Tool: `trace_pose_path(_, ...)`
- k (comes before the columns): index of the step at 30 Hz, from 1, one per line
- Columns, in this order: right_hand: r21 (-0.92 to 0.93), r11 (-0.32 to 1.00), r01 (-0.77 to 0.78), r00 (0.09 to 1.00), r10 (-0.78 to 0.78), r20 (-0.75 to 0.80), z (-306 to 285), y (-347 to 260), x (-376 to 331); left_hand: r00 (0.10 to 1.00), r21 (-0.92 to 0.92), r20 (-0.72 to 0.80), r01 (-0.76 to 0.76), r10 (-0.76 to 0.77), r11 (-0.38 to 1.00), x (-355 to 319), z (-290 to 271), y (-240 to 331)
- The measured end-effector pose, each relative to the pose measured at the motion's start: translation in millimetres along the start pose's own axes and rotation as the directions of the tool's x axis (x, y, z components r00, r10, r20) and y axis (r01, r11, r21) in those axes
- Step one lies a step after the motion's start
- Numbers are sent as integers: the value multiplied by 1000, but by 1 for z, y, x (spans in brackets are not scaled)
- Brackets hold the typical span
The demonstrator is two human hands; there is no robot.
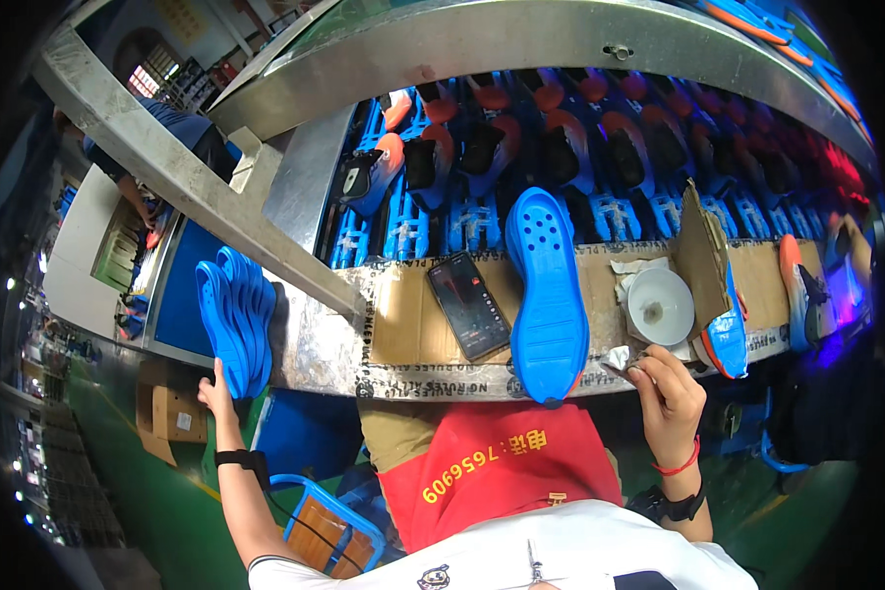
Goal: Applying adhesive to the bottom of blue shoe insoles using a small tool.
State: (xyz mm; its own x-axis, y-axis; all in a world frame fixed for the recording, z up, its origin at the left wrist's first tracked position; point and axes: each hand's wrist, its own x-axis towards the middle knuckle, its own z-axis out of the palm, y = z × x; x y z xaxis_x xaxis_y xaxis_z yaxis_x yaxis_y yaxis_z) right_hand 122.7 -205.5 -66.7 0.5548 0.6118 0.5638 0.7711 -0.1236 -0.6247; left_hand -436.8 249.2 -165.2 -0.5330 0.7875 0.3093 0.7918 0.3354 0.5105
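A stack of several blue shoe soles (234, 320) sits at the left end of the bench. My left hand (217, 391) is closed at its near end, thumb against a sole's heel; the other fingers are partly hidden. A single blue shoe sole (551, 295) lies lengthwise in front of me, its holed end away from me, its heel at the bench edge. My right hand (671, 401) is to the right of that heel, fingers pinching a small crumpled greyish-white piece (617, 359). Just beyond it is a white bowl (660, 307) with a little residue inside.
A phone (470, 306) lies on cardboard (398, 320) left of the single sole. Behind, a conveyor carries rows of black, orange and blue shoes (489, 152). A cardboard flap (703, 261) stands right of the bowl. A metal post (187, 157) slants across the left. Another person (167, 138) works farther left.
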Motion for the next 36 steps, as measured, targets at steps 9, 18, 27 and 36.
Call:
trace_pose_path(9,-59,998,-27,1000,27,-4,-1,-8,-2,523,-331,852,581,-30,744,-2,-26,37)
trace_pose_path(18,-50,999,-16,1000,17,20,11,-10,0,508,-562,827,733,239,385,-90,-23,39)
trace_pose_path(27,-14,999,-42,997,43,65,21,-4,-1,606,-662,744,612,283,433,-193,-65,44)
trace_pose_path(36,-10,1000,-23,999,24,29,19,-4,-7,567,-603,796,714,211,356,-194,-39,45)
